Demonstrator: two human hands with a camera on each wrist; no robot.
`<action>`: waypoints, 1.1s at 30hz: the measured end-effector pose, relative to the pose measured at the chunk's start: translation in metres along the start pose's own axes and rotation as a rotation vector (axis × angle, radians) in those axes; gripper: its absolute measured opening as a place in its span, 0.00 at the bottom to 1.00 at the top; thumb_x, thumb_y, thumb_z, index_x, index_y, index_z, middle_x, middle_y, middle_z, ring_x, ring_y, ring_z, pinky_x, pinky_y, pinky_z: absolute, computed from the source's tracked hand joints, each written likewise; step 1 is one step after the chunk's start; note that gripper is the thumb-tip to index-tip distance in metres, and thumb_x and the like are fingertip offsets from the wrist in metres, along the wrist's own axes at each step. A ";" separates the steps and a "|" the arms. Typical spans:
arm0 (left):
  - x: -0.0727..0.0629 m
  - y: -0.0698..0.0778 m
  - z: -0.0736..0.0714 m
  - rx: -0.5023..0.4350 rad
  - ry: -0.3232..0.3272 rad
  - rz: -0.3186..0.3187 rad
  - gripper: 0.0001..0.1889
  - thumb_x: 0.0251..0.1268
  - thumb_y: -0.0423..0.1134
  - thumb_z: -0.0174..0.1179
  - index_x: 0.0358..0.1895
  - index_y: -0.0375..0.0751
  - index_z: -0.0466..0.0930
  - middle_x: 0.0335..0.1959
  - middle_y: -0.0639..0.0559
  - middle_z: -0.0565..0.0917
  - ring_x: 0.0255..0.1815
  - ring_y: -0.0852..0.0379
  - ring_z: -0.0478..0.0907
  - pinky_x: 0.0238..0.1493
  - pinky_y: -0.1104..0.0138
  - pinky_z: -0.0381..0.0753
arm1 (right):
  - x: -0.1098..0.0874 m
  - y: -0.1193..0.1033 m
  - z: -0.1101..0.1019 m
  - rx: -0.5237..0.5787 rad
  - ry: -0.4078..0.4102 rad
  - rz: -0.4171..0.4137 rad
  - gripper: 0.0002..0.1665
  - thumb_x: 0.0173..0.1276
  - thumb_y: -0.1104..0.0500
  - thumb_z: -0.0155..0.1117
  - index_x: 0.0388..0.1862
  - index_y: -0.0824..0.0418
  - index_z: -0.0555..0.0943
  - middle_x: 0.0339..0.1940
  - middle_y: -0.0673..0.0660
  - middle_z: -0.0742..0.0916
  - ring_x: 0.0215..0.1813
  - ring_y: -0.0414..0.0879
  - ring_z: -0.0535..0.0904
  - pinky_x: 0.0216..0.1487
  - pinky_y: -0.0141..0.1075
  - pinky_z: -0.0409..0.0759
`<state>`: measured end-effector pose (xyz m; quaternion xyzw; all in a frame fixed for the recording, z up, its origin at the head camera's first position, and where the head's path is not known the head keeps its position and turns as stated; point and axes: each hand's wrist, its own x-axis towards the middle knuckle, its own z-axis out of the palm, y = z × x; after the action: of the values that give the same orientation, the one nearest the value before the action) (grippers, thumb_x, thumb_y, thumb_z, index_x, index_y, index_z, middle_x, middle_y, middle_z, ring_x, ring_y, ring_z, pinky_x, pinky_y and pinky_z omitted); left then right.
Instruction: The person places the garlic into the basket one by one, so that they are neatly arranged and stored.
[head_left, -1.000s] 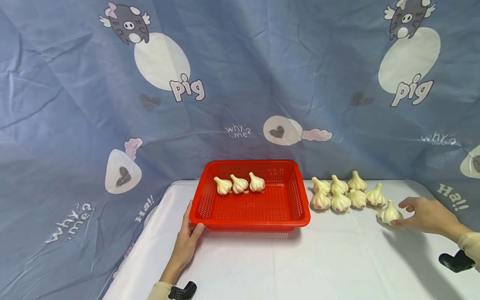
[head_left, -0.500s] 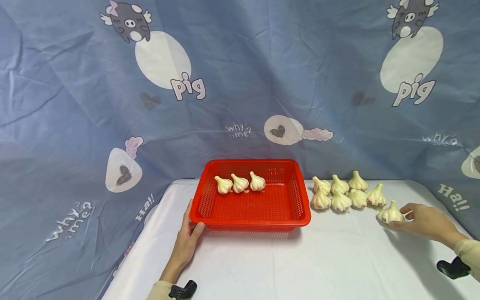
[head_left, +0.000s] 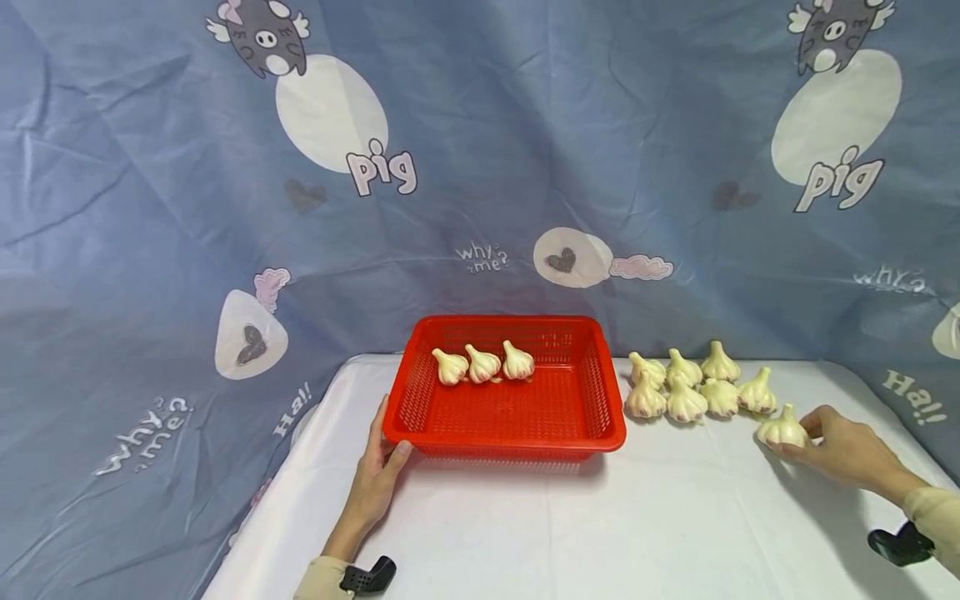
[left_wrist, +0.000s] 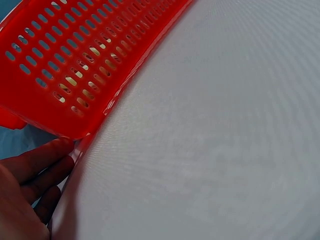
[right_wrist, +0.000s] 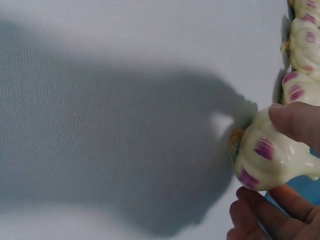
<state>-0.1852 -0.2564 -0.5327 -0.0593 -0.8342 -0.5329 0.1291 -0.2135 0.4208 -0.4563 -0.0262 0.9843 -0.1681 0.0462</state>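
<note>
At the near-left corner of the red plastic basket (head_left: 510,446), my left hand (head_left: 371,483) rests its straight fingers along the side and its thumb near the front rim. The left wrist view shows the fingers (left_wrist: 47,160) touching the basket's corner. My right hand (head_left: 847,450) pinches a garlic bulb (head_left: 782,427) at the right of the table; the right wrist view has the thumb (right_wrist: 295,122) on one side of this bulb and fingers on the other. Three garlic bulbs (head_left: 483,364) lie in a row inside the basket, toward its back left.
Several more garlic bulbs (head_left: 686,400) sit clustered between the basket and my right hand. They stand on a white-covered table (head_left: 637,525). Behind the table hangs a blue printed cloth (head_left: 465,167).
My right hand has closed in on the rightmost garlic bulb, and its thumb and fingers now pinch it. The left hand stays at the basket corner. The head view has shifted slightly.
</note>
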 end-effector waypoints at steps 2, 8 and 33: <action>0.000 0.000 0.000 0.001 0.000 0.005 0.43 0.79 0.39 0.57 0.88 0.64 0.44 0.83 0.49 0.68 0.62 0.58 0.83 0.69 0.61 0.76 | 0.000 0.001 0.001 0.011 0.017 -0.013 0.37 0.70 0.40 0.72 0.50 0.75 0.75 0.46 0.76 0.87 0.42 0.68 0.87 0.37 0.50 0.81; -0.001 0.000 0.001 0.005 0.001 -0.003 0.43 0.79 0.40 0.56 0.88 0.66 0.44 0.81 0.48 0.70 0.63 0.57 0.83 0.70 0.56 0.76 | 0.002 0.003 0.004 0.022 0.028 -0.037 0.37 0.69 0.42 0.74 0.51 0.75 0.74 0.44 0.75 0.87 0.42 0.68 0.86 0.37 0.49 0.81; 0.000 -0.002 0.001 0.008 0.004 -0.011 0.43 0.80 0.41 0.56 0.88 0.67 0.43 0.81 0.46 0.71 0.63 0.58 0.83 0.72 0.43 0.73 | -0.004 -0.002 0.008 0.018 0.071 -0.086 0.36 0.69 0.51 0.74 0.58 0.78 0.71 0.42 0.75 0.87 0.40 0.64 0.87 0.36 0.48 0.79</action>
<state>-0.1855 -0.2565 -0.5347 -0.0531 -0.8362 -0.5305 0.1281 -0.2084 0.4161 -0.4631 -0.0620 0.9818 -0.1794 0.0042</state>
